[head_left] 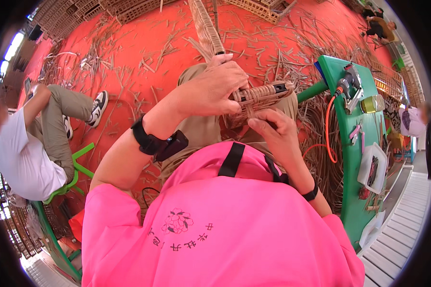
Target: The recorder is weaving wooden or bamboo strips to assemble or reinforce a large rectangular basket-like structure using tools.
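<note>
Over my lap lies a woven wicker frame (259,94), brown strands wound around a dark core whose cut end shows at the right. A long wrapped leg (207,29) of the same weave runs away from me. My left hand (216,87) is wrapped around the corner where these parts meet, palm down. At the frame's near edge, my right hand (277,126) has its thumb and fingers drawn together, touching the weave. What sits between those fingertips is too small to make out. The underside of the frame is hidden.
To the right, a green table (342,191) carries a nail gun (350,86) with an orange hose (327,129), a tape roll (372,104), pink-handled snips (355,133) and a white tray (373,167). Strip scraps litter the red floor (124,52). A seated person (31,158) is at left.
</note>
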Available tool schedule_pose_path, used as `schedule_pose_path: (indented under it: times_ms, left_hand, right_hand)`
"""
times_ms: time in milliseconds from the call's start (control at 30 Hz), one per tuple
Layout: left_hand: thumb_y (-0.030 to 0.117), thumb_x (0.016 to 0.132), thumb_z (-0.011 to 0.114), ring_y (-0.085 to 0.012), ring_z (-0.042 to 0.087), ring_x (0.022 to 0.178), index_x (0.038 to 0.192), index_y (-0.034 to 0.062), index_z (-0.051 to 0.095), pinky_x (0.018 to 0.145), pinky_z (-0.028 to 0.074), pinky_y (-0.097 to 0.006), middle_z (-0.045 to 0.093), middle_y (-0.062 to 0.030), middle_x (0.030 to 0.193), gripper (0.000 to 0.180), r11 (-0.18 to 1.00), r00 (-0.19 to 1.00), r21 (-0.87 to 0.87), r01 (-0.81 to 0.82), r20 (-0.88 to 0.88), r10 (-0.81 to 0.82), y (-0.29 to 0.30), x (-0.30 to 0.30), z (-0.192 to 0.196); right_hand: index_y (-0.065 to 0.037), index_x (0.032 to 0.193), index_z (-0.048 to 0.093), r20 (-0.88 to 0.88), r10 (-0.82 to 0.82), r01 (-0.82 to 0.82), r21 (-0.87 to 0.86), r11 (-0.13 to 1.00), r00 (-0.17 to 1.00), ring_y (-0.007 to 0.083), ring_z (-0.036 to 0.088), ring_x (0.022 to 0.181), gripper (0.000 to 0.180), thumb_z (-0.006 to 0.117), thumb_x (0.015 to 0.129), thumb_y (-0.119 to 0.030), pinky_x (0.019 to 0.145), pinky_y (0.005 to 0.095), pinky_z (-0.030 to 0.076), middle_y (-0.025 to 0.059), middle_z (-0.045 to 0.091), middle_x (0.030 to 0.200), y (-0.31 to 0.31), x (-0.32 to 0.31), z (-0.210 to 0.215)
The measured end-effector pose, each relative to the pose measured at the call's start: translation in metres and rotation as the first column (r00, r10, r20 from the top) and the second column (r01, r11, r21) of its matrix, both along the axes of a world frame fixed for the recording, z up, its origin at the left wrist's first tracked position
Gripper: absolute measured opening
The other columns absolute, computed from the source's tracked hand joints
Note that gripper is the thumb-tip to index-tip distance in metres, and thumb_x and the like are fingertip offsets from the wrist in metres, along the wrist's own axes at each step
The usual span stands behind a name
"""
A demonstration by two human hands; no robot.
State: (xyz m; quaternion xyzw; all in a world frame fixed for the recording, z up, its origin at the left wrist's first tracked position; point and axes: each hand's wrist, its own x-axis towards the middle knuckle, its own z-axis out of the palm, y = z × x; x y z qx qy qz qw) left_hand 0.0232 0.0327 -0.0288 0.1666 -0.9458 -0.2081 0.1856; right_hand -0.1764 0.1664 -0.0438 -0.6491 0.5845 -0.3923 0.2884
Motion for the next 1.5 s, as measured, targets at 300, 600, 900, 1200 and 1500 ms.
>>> schedule_pose_path:
  times_ms: [300,600,900,1200,1500]
  left_hand:
    - [0.029,0.074,0.074,-0.0283,0.055,0.118,0.106,0.0008,0.064,0.118,0.021,-0.051,0.064,-0.0140,0.113,0.044,0.995,0.995,-0.058,0.080,0.070,-0.076,-0.008,0.001,0.002]
    - [0.025,0.070,0.074,-0.0268,0.056,0.115,0.105,0.0009,0.065,0.117,0.023,-0.050,0.065,-0.0116,0.111,0.043,0.996,0.998,-0.070,0.058,0.017,-0.057,-0.007,0.002,-0.001]
    - [0.026,0.069,0.073,-0.0263,0.058,0.109,0.101,0.0012,0.066,0.116,0.025,-0.048,0.065,-0.0107,0.105,0.041,0.996,0.999,-0.081,0.039,0.005,-0.039,-0.006,0.002,-0.002]
    - [0.027,0.069,0.074,-0.0262,0.058,0.110,0.100,0.0013,0.065,0.116,0.025,-0.047,0.065,-0.0105,0.105,0.041,0.996,0.999,-0.074,0.048,-0.003,-0.048,-0.006,0.001,-0.002]
    - [0.030,0.071,0.074,-0.0263,0.057,0.113,0.103,0.0012,0.067,0.116,0.025,-0.047,0.065,-0.0109,0.108,0.044,0.996,0.999,-0.075,0.039,0.031,-0.037,-0.005,0.002,-0.001]
  right_hand:
    - [-0.001,0.113,0.067,0.287,-0.105,-0.022,0.409,0.912,0.952,0.0147,0.063,0.073,0.028,0.072,0.086,-0.005,0.064,0.0296,0.049,0.0076,0.068,0.090,0.025,-0.011,0.026]
    - [0.006,0.130,0.057,0.742,0.223,-0.428,0.096,0.899,0.633,0.0165,0.062,0.104,0.040,0.059,0.091,0.003,0.093,0.0276,0.049,0.0114,0.058,0.118,0.019,-0.012,0.033]
    - [0.001,0.096,0.072,0.279,0.339,-0.270,-0.257,0.928,0.899,0.0096,0.058,0.081,0.013,0.074,0.085,-0.006,0.068,0.0217,0.045,0.0070,0.063,0.096,0.000,-0.008,0.015]
    - [0.000,0.104,0.070,0.537,-0.147,-0.074,0.367,0.927,0.831,0.0059,0.061,0.069,0.019,0.072,0.092,-0.014,0.060,0.0193,0.047,0.0009,0.068,0.085,-0.001,0.001,-0.032]
    - [0.002,0.106,0.068,0.627,-0.138,-0.071,0.297,0.952,0.767,0.0081,0.064,0.073,0.015,0.066,0.095,-0.008,0.063,0.0210,0.051,0.0032,0.069,0.088,-0.007,0.002,-0.049]
